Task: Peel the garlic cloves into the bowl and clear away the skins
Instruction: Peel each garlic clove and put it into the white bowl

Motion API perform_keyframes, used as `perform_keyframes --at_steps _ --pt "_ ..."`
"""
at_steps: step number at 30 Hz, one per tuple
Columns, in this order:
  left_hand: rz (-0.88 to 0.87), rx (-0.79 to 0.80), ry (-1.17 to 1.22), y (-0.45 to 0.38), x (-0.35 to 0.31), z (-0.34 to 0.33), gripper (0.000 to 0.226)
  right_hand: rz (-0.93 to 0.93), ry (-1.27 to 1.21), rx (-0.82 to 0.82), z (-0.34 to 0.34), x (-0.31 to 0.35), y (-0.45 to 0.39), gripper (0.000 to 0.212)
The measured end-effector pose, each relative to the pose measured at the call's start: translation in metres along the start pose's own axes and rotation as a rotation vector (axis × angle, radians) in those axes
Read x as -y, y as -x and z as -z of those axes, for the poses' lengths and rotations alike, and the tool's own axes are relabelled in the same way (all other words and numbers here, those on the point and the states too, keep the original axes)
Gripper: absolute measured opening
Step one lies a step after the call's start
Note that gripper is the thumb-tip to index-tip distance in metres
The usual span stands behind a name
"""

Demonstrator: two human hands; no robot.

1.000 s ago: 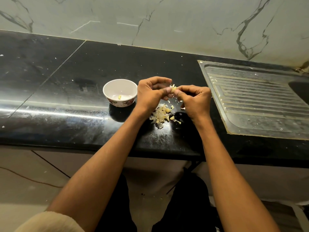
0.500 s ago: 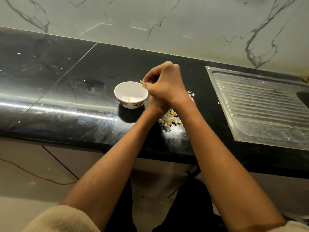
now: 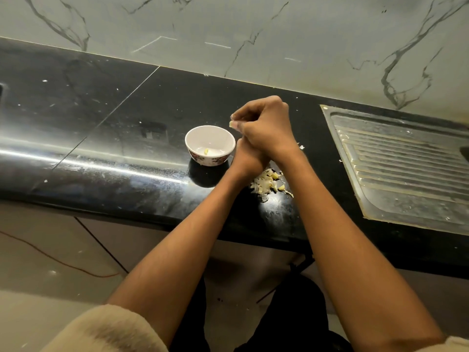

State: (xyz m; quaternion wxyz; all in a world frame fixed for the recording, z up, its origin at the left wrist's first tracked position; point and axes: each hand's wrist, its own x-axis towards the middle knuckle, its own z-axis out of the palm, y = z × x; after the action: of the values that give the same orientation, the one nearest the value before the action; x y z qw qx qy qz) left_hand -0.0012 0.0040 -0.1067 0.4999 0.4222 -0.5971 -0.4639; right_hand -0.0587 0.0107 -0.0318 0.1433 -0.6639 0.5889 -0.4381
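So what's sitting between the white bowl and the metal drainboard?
In the head view, both hands, the left hand beneath the right hand, and nearer, a pile of garlic skins.

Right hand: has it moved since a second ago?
Yes. The right hand has crossed over the left wrist toward the bowl, away from the sink drainboard. It now pinches a garlic clove beside the bowl's rim.

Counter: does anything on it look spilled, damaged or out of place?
Nothing damaged. Garlic skins lie in a loose pile on the black counter beside the bowl, with small white flecks scattered around. The bowl stands upright with one clove inside.
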Motion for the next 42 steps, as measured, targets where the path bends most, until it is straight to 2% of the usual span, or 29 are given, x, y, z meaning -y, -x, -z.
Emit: perform_keyframes --at_steps 2,6,11,14,21,27,34,38,42 --pt "-0.033 0.014 0.033 0.001 0.000 0.001 0.017 -0.053 -0.085 -0.103 0.008 -0.009 0.005 0.012" --pt "-0.034 0.096 0.052 -0.004 0.004 0.000 0.015 -0.176 -0.135 -0.211 0.030 -0.039 0.022 0.015" --pt "-0.046 0.111 0.111 -0.006 0.008 -0.001 0.022 -0.298 0.002 -0.124 0.053 -0.072 0.046 0.022" --pt "-0.053 0.103 0.179 -0.006 0.007 -0.001 0.026 -0.329 0.080 -0.096 0.058 -0.077 0.055 0.016" --pt "-0.121 0.109 0.258 -0.007 0.009 0.000 0.035 -0.240 0.195 -0.027 0.054 -0.072 0.069 0.013" --pt "-0.175 0.135 0.313 -0.008 0.009 0.001 0.037 -0.207 0.222 0.170 0.049 -0.075 0.080 0.016" --pt "-0.179 0.146 0.373 -0.008 0.009 0.001 0.038 -0.224 0.131 0.228 0.046 -0.074 0.082 0.022" --pt "-0.159 0.149 0.360 -0.007 0.009 0.001 0.035 -0.233 -0.011 0.149 0.050 -0.076 0.082 0.021" --pt "-0.125 0.158 0.267 -0.006 0.009 0.000 0.024 -0.228 -0.182 -0.043 0.055 -0.080 0.078 0.024"
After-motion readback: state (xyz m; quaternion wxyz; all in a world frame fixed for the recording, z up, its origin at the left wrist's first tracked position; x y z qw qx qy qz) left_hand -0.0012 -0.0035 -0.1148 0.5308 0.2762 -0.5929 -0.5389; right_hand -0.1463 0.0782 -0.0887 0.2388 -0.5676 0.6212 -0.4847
